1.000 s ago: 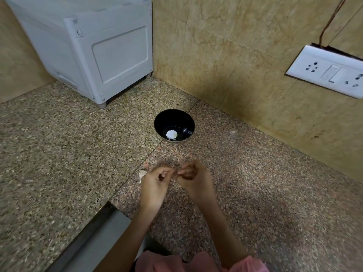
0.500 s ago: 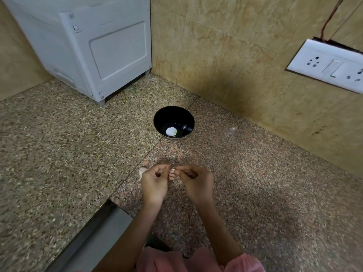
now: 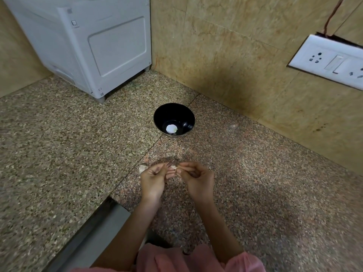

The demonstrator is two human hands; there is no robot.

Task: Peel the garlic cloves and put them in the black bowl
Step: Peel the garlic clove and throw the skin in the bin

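Broadly, the speckled granite counter fills most of what I see, meeting tan stone wall tiles at the back. A pale grey appliance stands in the far left corner. It carries a small square mark near its top edge, too small for me to read. On the wall to the right sits a white socket plate with a brown wire running up from behind it; I can make out no lettering on it.

The black bowl stands on the counter beyond my hands, well apart from them, with one pale peeled clove lying in its bottom.

Nearer me, my left hand and right hand meet above the counter, fingers curled inward. The thumb and forefinger tips of both hands pinch the same garlic clove, which shows only as a small pale sliver between them. My other fingers are tucked loosely toward the palms.

Just beside my left hand, a loose garlic piece lies on the counter, partly hidden behind my knuckles. My pink sleeve shows at the bottom edge.
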